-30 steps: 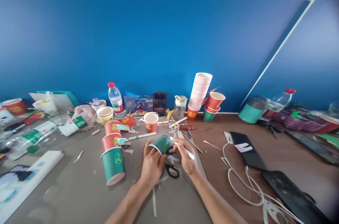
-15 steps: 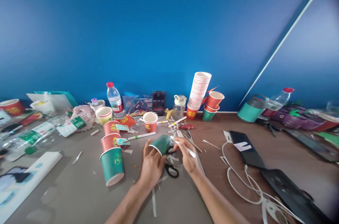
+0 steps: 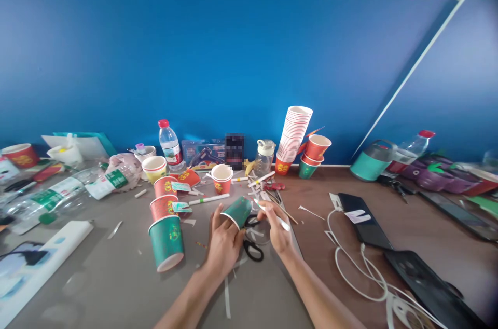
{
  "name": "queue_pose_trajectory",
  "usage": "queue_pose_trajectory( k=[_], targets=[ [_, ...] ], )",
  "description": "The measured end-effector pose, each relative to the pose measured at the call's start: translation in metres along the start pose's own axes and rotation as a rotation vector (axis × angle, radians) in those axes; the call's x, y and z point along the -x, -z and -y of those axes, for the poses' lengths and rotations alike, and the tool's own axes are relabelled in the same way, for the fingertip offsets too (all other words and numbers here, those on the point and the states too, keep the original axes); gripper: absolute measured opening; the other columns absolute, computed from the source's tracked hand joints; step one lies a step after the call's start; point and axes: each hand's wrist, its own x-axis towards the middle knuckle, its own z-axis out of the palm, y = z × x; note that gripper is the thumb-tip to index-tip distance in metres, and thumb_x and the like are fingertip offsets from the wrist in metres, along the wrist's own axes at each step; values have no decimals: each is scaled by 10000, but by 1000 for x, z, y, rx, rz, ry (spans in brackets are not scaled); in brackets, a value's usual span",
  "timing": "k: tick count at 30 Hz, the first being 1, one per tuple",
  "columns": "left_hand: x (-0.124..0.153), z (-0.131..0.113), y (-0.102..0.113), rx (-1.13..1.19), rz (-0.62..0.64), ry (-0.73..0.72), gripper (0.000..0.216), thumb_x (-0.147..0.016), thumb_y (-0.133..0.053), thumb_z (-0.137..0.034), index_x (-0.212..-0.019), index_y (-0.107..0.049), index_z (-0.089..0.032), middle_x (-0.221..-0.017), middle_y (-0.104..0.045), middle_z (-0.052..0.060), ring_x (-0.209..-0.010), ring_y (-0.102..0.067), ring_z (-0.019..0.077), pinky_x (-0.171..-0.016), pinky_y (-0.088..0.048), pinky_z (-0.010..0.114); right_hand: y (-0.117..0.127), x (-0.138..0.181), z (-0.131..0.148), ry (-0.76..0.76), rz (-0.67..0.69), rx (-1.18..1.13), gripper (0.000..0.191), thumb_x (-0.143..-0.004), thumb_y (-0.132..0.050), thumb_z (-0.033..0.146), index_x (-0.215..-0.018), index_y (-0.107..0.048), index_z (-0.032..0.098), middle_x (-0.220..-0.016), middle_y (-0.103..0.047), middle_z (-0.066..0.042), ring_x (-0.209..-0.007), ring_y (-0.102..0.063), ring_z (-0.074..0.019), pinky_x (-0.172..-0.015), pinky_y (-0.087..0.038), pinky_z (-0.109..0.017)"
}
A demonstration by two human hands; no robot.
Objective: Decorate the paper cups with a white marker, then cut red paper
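Note:
My left hand (image 3: 222,242) is closed around a small green paper cup (image 3: 238,211), held on its side with the rim toward me. My right hand (image 3: 277,226) pinches a white pen (image 3: 272,216) whose tip meets the cup's base end. Black-handled scissors (image 3: 252,247) lie on the table just under both hands. To the left, a joined row of red and green cups (image 3: 165,225) lies on the grey tabletop (image 3: 116,277).
A tall stack of white cups (image 3: 294,134) and red and green cups stand at the blue partition, with water bottles (image 3: 169,145), markers and paper scraps. On the right lie a phone (image 3: 361,222), a white cable (image 3: 350,266) and a dark tablet (image 3: 428,282).
Both hands stay at the green cup with only slight shifts; the view moved a little.

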Motion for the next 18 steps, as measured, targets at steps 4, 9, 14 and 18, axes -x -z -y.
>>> queue_pose_trajectory(
  k=[4,9,14,18],
  targets=[
    [-1,-1,1,5,14,12,205,-836,-474,-202,-772,-667,-226,-824,-704,23,-1089,-542,242,-1078,-218,567,-1,2,2,-25,53,34,317,-838,-486,420,-769,-682,180,-527,-567,3,-552,-526,-171,-614,-420,-279],
    [-2,-3,4,21,24,8,211,-843,-468,-195,-756,-658,-226,-814,-705,12,-1004,-589,209,-1097,-190,551,-3,3,7,35,19,51,307,-849,-468,400,-776,-676,186,-576,-595,-5,-639,-558,-183,-701,-425,-290],
    [-2,-2,2,23,11,-1,204,-838,-470,-191,-757,-654,-225,-805,-702,13,-985,-593,202,-1095,-197,549,-3,3,7,-3,14,43,313,-847,-460,395,-770,-673,179,-536,-566,7,-582,-542,-173,-673,-428,-288],
    [-2,-1,2,25,13,-14,212,-843,-462,-191,-754,-652,-225,-781,-696,10,-950,-608,199,-1096,-191,555,-3,4,5,11,33,50,315,-851,-461,395,-778,-671,172,-567,-578,-4,-610,-549,-178,-678,-431,-291]
  ],
)
